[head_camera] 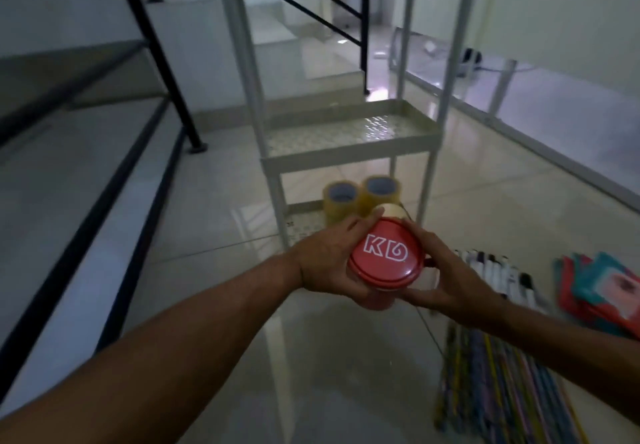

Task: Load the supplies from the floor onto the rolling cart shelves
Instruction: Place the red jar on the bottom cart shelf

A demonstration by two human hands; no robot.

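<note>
Together, both hands' fingers curl round a red jar (386, 259) lettered "KD" in white.

We see a red jar lid (386, 259) with white lettering, yellowish tape rolls (360, 194), a white cart (346, 152), striped multicoloured pencils (502, 384), teal-and-red packets (602, 291).

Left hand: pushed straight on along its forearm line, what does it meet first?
The left hand grips the red-lidded jar; beyond that, likely the cream tape roll just past it, beside two clear tape rolls on the cart's bottom shelf. Depth unclear.
</note>
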